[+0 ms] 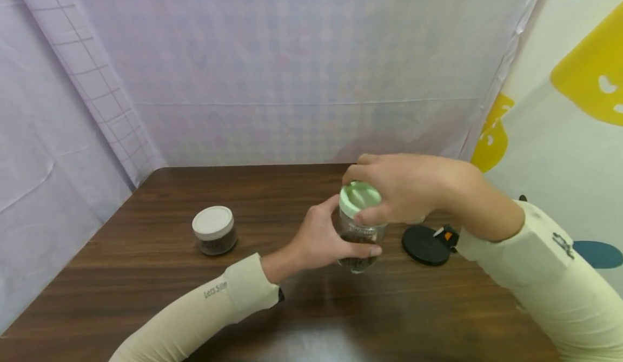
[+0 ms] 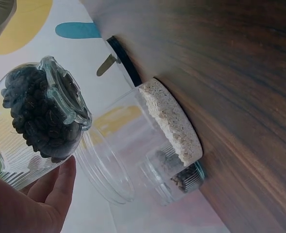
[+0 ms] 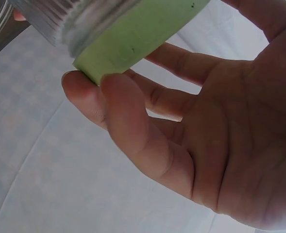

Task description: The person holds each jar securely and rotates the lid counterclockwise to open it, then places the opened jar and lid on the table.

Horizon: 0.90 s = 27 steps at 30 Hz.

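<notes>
A glass jar with dark beans (image 2: pixel 41 111) is in my left hand (image 1: pixel 323 237), whose fingers and thumb wrap its side. In the left wrist view it is held up off the table. Its green screw lid (image 1: pixel 349 206) is gripped by my right hand (image 1: pixel 409 189), with the thumb at the near rim and fingers over the far side. The right wrist view shows fingertips pressed to the green lid's edge (image 3: pixel 138 43), and the lid sits on the jar mouth.
A small white-lidded jar (image 1: pixel 214 224) of dark contents stands left on the brown table (image 1: pixel 243 308). A black disc (image 1: pixel 423 245) lies right of the hands. Behind the held jar, a clear container (image 2: pixel 128 141) with a pale granular layer stands near another small jar (image 2: pixel 186 177).
</notes>
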Each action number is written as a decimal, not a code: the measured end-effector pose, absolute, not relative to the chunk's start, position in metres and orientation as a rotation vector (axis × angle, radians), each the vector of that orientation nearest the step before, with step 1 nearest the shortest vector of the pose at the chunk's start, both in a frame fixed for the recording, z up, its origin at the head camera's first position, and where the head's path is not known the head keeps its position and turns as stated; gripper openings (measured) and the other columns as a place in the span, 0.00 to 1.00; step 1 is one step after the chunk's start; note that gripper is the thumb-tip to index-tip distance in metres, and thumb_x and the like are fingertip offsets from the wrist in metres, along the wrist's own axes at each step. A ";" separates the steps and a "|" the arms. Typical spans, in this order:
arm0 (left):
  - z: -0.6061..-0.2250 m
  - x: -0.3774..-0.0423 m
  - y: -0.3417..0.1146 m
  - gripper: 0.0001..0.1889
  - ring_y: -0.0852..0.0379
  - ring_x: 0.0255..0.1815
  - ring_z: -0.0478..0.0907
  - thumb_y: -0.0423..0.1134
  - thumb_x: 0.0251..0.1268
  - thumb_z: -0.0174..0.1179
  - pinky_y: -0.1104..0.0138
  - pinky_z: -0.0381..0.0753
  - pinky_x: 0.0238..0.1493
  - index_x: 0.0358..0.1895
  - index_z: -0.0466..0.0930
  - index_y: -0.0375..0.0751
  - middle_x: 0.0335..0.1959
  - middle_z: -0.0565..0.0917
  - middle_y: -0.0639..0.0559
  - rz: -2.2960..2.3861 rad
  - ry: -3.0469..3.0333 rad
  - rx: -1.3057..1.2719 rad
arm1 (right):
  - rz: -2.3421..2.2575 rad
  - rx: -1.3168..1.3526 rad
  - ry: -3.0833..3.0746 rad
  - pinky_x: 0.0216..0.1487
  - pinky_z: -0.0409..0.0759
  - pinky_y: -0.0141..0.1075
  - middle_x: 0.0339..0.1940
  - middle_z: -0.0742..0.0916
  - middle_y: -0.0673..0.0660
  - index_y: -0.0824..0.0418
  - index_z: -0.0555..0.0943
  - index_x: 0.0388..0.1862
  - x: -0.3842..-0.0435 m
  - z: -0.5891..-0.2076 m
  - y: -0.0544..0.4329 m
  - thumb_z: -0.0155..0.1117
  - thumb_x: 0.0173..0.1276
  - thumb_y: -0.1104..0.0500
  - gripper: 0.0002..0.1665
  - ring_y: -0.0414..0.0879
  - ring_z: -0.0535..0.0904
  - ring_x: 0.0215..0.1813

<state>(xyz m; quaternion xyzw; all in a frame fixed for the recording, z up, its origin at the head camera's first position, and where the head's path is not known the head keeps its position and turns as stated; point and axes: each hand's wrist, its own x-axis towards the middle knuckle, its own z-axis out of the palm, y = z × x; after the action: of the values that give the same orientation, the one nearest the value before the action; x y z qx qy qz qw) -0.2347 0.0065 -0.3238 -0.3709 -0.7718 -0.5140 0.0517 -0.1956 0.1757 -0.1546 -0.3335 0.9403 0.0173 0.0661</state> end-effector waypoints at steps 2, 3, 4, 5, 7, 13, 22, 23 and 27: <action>-0.325 -0.235 0.008 0.41 0.66 0.53 0.81 0.53 0.44 0.82 0.66 0.83 0.52 0.65 0.72 0.61 0.55 0.82 0.64 -1.563 -2.347 -1.132 | 0.042 -1.013 2.834 0.38 0.80 0.37 0.51 0.79 0.50 0.49 0.75 0.64 -0.196 -0.153 0.177 0.66 0.68 0.43 0.28 0.43 0.78 0.41; -0.325 -0.235 0.008 0.41 0.66 0.53 0.81 0.53 0.44 0.82 0.66 0.83 0.52 0.65 0.72 0.61 0.55 0.82 0.64 -1.561 -2.341 -1.139 | 0.036 -1.016 2.837 0.38 0.80 0.37 0.52 0.79 0.50 0.48 0.75 0.64 -0.196 -0.151 0.178 0.65 0.68 0.43 0.28 0.43 0.79 0.42; -0.326 -0.235 0.009 0.41 0.66 0.53 0.81 0.53 0.44 0.82 0.66 0.83 0.52 0.64 0.72 0.61 0.55 0.82 0.64 -1.563 -2.336 -1.144 | 0.034 -1.022 2.843 0.38 0.80 0.37 0.52 0.79 0.50 0.48 0.75 0.64 -0.195 -0.150 0.178 0.65 0.68 0.43 0.28 0.43 0.79 0.42; -0.326 -0.235 0.009 0.41 0.66 0.53 0.82 0.53 0.44 0.82 0.66 0.83 0.52 0.65 0.71 0.61 0.55 0.82 0.64 -1.563 -2.330 -1.153 | 0.031 -1.030 2.852 0.38 0.80 0.37 0.52 0.79 0.50 0.48 0.75 0.64 -0.195 -0.149 0.179 0.65 0.68 0.43 0.28 0.43 0.78 0.42; -0.327 -0.234 0.010 0.41 0.66 0.53 0.82 0.52 0.44 0.82 0.66 0.83 0.52 0.65 0.71 0.61 0.55 0.83 0.64 -1.560 -2.323 -1.160 | 0.022 -1.025 2.869 0.38 0.80 0.38 0.52 0.79 0.49 0.47 0.75 0.65 -0.194 -0.145 0.180 0.66 0.67 0.42 0.29 0.43 0.78 0.42; -0.327 -0.234 0.009 0.40 0.66 0.52 0.82 0.51 0.43 0.83 0.66 0.82 0.52 0.64 0.74 0.58 0.53 0.85 0.61 -1.560 -2.305 -1.147 | 0.012 -0.948 2.942 0.42 0.80 0.41 0.58 0.76 0.50 0.43 0.71 0.69 -0.195 -0.134 0.189 0.66 0.67 0.41 0.33 0.44 0.79 0.45; -0.326 -0.236 0.006 0.37 0.65 0.50 0.84 0.45 0.43 0.83 0.66 0.84 0.51 0.61 0.77 0.49 0.51 0.86 0.56 -1.626 -2.201 -1.165 | -0.001 -0.714 3.014 0.53 0.78 0.55 0.68 0.73 0.64 0.54 0.68 0.72 -0.237 -0.131 0.235 0.64 0.71 0.42 0.36 0.59 0.77 0.59; -0.325 -0.236 0.005 0.37 0.64 0.49 0.84 0.45 0.43 0.84 0.66 0.84 0.50 0.61 0.77 0.48 0.51 0.86 0.56 -1.630 -2.193 -1.166 | -0.008 -0.693 3.014 0.55 0.77 0.57 0.69 0.73 0.66 0.56 0.68 0.72 -0.244 -0.133 0.243 0.64 0.71 0.43 0.36 0.61 0.76 0.61; -0.320 -0.235 0.003 0.36 0.63 0.48 0.84 0.44 0.43 0.84 0.65 0.85 0.47 0.60 0.77 0.46 0.51 0.86 0.54 -1.627 -2.178 -1.147 | -0.056 -0.570 3.017 0.51 0.80 0.57 0.70 0.70 0.73 0.63 0.67 0.71 -0.271 -0.143 0.273 0.65 0.72 0.45 0.38 0.65 0.75 0.60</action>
<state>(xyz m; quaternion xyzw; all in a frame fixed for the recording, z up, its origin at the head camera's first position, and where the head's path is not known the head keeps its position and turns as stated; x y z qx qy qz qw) -0.2350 0.0027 -0.3201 -0.3869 -0.7348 -0.5488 0.0954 -0.2708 0.2726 -0.1427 -0.1855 0.9818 -0.0183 0.0353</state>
